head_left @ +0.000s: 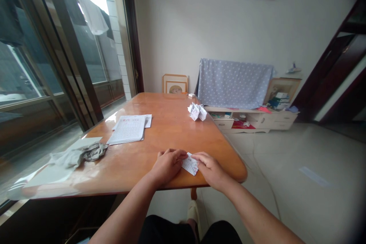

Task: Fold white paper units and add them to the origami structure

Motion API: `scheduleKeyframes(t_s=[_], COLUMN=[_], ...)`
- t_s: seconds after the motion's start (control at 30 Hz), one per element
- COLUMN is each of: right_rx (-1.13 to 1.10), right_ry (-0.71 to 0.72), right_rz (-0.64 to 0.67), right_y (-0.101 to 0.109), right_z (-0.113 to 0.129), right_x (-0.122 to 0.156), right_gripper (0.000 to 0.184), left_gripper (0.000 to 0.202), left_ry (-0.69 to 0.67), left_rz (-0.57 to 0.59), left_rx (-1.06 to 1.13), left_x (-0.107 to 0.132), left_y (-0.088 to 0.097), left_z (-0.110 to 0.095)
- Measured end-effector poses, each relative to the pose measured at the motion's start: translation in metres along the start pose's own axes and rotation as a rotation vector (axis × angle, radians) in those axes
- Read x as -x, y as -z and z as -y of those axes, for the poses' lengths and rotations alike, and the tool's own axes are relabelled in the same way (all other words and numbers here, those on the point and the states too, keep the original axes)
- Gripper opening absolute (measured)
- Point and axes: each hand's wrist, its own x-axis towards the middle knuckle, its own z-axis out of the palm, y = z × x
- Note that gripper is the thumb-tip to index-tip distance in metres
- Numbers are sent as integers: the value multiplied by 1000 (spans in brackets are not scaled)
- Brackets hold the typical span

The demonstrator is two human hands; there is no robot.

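Observation:
A small folded piece of printed paper (190, 164) lies near the front edge of the wooden table (168, 122), with crease lines and reddish marks on it. My left hand (169, 163) rests on its left side, fingers together and bent over the paper's edge. From the right, my right hand (208, 166) touches the upper right edge with its fingertips, thumb tucked close in. Both hands hold the paper between them; part of it is hidden under the fingers. Farther back on the table stands a cluster of pointed folded-paper shapes (197, 112).
A stack of printed sheets (128, 129) lies on the left of the table. Nearer sits a crumpled grey cloth (93, 151). A small white box (191, 95) is at the far edge. Beyond stand a cloth-covered television shape (234, 84) and a low white cabinet (274, 120).

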Motion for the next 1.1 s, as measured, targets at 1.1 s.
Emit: scheduleKeyframes(t_s=[1.1], right_rx=[-717], right_ry=[-698], right_rz=[-284], right_y=[-41], right_z=[34], right_x=[89], right_gripper=[44], left_gripper=[23], left_ry=[-154], left_rz=[-74], left_rx=[88], left_x=[31], left_y=[-23], left_z=[-50])
